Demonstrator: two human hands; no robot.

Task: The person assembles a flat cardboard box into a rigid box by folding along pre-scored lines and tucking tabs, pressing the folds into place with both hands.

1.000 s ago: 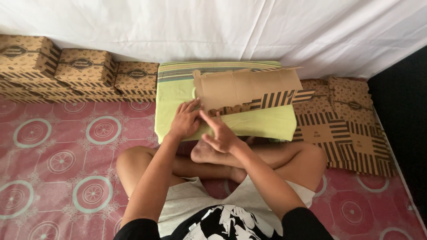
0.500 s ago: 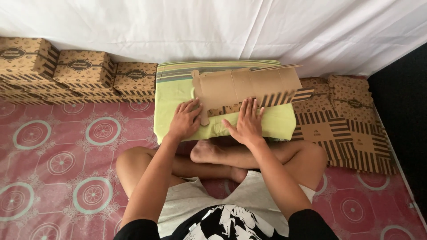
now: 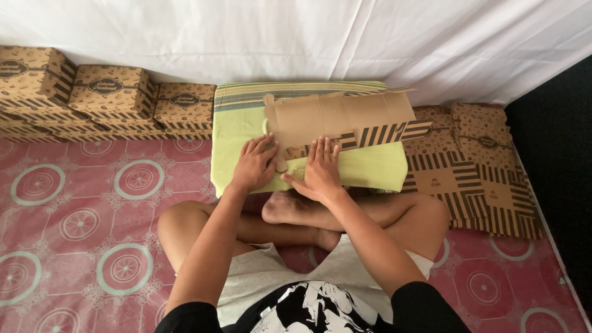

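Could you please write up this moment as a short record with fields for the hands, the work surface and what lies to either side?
left hand: left hand flat on the near edge of the cardboard blank
right hand: right hand palm down beside it, fingers on the blank
work surface: green cushion in front of crossed legs
left side: row of folded boxes against the white sheet
right side: stack of flat blanks on the floor
floor: pink patterned mat

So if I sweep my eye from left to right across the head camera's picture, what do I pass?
Folded patterned boxes against the white sheet → left hand → right hand, both pressing on the flat cardboard box blank over the green cushion → pile of flat striped blanks → dark wall.
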